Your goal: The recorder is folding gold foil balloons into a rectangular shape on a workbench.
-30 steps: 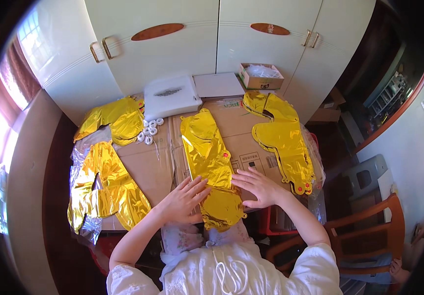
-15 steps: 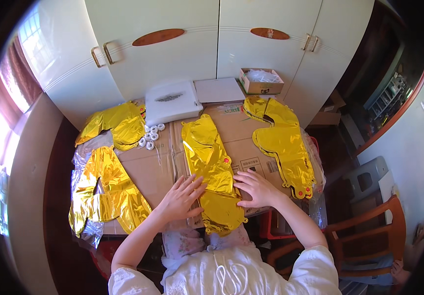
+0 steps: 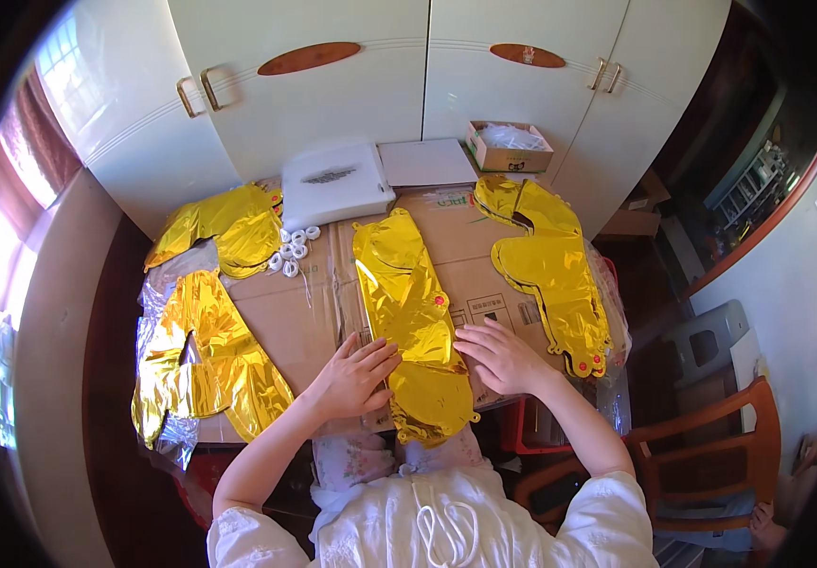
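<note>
Middle foil (image 3: 413,303): laid lengthwise on the cardboard (image 3: 285,317), with its lower end past the near edge, above the lap.
Left hand (image 3: 351,381): palm down, with thumb and fingertips at the left side of the middle foil.
Right hand (image 3: 503,362): palm down, with fingertips at the opposite side.
Grip: open in both hands, with fingers extended; whether pressing or merely resting, cannot tell.
Left edge: left foil (image 3: 209,379) at the near corner, partly over clear plastic (image 3: 176,443); back foil (image 3: 247,232) at the far corner.
Far edge: white rolls (image 3: 292,251) beside the back foil, then case (image 3: 332,185), board (image 3: 425,163) and box (image 3: 512,151) in a row before the cupboard (image 3: 351,104).
Right edge: right foil (image 3: 560,275), stretched from far edge toward near corner.
Open room: bare cardboard between left and middle foil; a narrower strip between middle and right foil, with the right hand across its near end.
</note>
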`<action>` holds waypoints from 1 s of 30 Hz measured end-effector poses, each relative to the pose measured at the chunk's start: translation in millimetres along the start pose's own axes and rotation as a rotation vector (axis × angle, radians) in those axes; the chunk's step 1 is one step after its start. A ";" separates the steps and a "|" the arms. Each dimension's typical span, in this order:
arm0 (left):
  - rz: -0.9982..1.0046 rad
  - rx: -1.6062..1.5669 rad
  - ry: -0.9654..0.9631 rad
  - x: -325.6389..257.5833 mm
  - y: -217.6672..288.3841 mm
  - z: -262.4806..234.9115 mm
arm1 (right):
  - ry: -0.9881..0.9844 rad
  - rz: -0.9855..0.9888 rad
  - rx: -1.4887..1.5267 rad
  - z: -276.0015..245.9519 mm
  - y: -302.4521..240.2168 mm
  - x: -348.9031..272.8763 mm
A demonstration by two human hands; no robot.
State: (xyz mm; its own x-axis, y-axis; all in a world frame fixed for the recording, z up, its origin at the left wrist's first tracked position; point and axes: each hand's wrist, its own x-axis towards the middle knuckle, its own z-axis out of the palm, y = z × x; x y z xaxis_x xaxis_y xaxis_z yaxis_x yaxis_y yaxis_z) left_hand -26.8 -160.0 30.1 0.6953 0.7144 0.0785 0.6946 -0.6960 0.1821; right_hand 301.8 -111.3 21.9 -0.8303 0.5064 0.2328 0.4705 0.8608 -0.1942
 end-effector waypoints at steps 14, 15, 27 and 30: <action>0.067 0.108 -0.075 10.6 -2.9 -14.8 | 0.072 -0.634 -0.276 -1.5 10.9 43.3; 0.065 0.111 -0.073 12.0 -2.5 -14.9 | 0.074 -0.651 -0.273 -1.4 13.1 45.0; 0.067 0.072 -0.084 10.3 -7.9 -15.0 | 0.070 -0.422 0.105 18.7 24.3 35.9; 0.083 0.030 -0.087 11.0 -10.5 -20.0 | 0.084 -0.217 0.256 28.0 25.2 31.1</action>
State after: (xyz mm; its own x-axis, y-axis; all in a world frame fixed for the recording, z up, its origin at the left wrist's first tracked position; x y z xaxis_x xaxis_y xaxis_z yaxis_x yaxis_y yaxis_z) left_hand -30.2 -143.3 48.6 0.7631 0.6462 0.0063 0.6383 -0.7552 0.1492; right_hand 279.5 -75.3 -2.4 -0.8701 0.3248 0.3708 0.1868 0.9134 -0.3617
